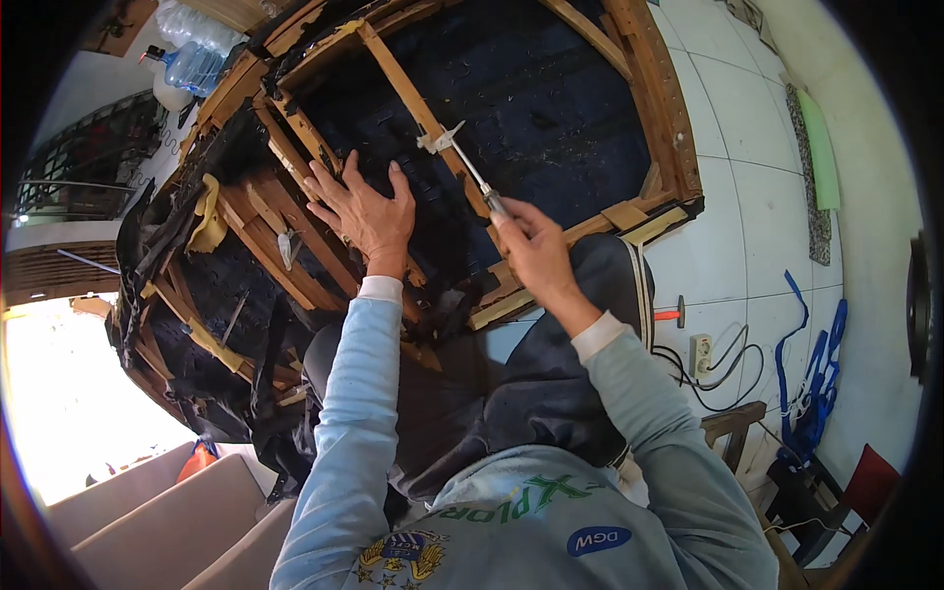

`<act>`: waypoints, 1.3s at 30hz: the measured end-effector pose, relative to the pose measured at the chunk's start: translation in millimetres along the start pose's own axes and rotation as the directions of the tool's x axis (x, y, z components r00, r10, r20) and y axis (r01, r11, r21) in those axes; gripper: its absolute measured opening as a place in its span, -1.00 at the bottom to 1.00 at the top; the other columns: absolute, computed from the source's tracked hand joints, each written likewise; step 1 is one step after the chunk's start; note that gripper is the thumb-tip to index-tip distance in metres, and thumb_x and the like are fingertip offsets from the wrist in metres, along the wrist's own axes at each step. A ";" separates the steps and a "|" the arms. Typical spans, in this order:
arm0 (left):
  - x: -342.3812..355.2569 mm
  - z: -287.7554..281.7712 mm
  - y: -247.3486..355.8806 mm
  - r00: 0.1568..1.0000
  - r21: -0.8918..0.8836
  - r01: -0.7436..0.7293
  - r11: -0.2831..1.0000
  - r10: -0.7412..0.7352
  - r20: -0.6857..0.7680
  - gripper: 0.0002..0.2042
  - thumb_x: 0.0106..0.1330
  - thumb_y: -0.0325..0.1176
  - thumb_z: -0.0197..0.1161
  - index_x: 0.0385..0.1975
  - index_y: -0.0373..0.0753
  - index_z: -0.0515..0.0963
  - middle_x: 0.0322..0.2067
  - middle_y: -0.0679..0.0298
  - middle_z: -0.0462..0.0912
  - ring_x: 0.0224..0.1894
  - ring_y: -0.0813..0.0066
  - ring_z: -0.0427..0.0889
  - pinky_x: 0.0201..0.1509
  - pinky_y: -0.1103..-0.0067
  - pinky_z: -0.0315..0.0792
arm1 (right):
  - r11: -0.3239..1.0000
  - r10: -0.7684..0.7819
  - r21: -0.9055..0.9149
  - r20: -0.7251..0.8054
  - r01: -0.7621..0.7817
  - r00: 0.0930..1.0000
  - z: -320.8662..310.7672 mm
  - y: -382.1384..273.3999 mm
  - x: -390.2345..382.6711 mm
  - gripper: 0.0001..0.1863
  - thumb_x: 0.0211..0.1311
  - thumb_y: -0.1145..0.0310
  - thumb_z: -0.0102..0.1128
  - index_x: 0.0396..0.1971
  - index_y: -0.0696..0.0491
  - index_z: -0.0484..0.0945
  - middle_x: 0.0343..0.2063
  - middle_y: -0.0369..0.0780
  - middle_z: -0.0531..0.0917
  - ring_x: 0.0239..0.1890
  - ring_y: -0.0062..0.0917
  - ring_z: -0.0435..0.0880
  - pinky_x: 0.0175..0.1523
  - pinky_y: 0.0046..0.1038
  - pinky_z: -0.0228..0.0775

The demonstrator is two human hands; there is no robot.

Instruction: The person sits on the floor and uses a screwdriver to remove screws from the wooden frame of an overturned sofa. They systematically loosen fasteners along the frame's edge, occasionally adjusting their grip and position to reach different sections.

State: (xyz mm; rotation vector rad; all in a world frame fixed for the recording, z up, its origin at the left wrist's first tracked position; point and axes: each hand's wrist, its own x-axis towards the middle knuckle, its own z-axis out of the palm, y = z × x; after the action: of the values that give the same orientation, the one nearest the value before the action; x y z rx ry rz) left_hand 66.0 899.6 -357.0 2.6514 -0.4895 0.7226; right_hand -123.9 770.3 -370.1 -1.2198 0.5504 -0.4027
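A hammer [671,315] and power socket [700,355] lie on white floor tiles [728,211], right of the wooden frame [667,108]; torn black cloth [231,147] drapes its left. Right hand [536,254] grips a screwdriver [470,165] at a slat [396,79]; left hand's [372,218] fingers spread wide.

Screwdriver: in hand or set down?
In hand: the right hand grips the screwdriver, its shaft pointing toward the wooden bar.

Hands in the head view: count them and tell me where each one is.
2: the left hand, fingers spread over the wooden frame, and the right hand, to its right, closed around the handle of a metal-shafted tool. No others show.
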 end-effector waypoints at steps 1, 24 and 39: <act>-1.0 0.2 -0.7 1.000 -0.003 0.001 1.000 -0.001 -0.006 -0.35 0.46 0.09 0.32 0.44 -0.15 0.49 0.67 -0.19 -0.02 0.74 -0.33 -0.19 0.73 -0.16 -0.35 | 0.999 0.008 0.051 -0.009 -0.008 1.000 5.0 5.7 -3.9 -0.60 0.56 0.31 0.37 0.22 0.24 0.65 -0.44 -0.45 0.64 -0.49 -0.84 0.44 -0.43 -0.64 0.24; 1.6 -4.0 -2.2 0.998 -0.097 0.034 0.995 -0.039 -0.046 -0.55 0.43 -0.02 0.36 0.21 -0.11 0.69 0.67 -0.13 0.05 0.72 -0.32 -0.11 0.72 -0.17 -0.27 | 0.868 -0.327 -0.429 -0.120 0.249 0.937 2.0 40.4 50.2 -0.59 0.49 0.13 0.46 -0.31 0.25 0.71 -0.58 -0.28 0.67 -0.51 -0.71 0.53 -0.39 -0.43 0.35; 1.8 -10.1 -6.4 0.997 -0.167 0.055 0.984 -0.062 -0.038 -0.61 0.40 -0.08 0.37 0.14 -0.08 0.72 0.66 -0.11 0.09 0.71 -0.28 -0.03 0.71 -0.17 -0.27 | 0.522 -0.630 -0.754 -0.024 0.399 0.777 -7.9 53.7 62.1 -0.67 0.44 0.20 0.47 -0.10 0.16 0.65 -0.44 0.01 0.76 -0.37 0.01 0.81 -0.25 -0.17 0.61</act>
State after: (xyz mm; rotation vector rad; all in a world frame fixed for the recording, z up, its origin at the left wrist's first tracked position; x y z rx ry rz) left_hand 65.9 909.0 -349.4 2.4799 -0.4376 0.6886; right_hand -78.8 745.0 -434.4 -2.1442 0.6104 -0.9699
